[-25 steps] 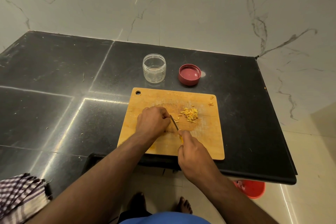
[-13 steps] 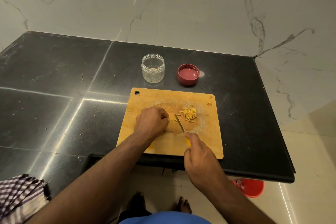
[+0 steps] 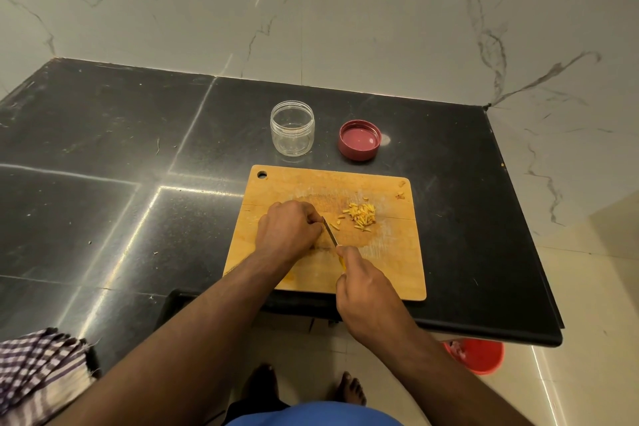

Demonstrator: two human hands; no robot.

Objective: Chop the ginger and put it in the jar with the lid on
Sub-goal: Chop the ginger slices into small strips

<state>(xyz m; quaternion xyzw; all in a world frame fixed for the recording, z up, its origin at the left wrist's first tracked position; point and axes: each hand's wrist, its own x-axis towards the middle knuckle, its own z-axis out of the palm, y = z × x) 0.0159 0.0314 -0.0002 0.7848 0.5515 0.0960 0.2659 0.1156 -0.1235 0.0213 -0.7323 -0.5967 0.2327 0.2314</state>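
Note:
A wooden cutting board [image 3: 390, 263] lies near the counter's front edge. On it sits a small pile of chopped ginger [image 3: 361, 215]. My left hand [image 3: 288, 230] is curled over something on the board, which its fingers hide. My right hand [image 3: 366, 290] grips a knife [image 3: 331, 233] with a yellow handle; the blade's tip rests against my left fingers. Behind the board stand an open clear jar [image 3: 292, 128] and, to its right, a red lid [image 3: 359, 140] lying upside down.
The black stone counter [image 3: 121, 183] meets a marble wall behind and ends at the right. A checked cloth [image 3: 34, 370] hangs at the lower left. A red bucket [image 3: 479, 354] stands on the floor under the counter's right end. Small scraps [image 3: 400, 195] lie at the board's far right corner.
The knife swung right and away from my left hand, then came back against my left fingers. The ginger pile, jar and lid have stayed in place.

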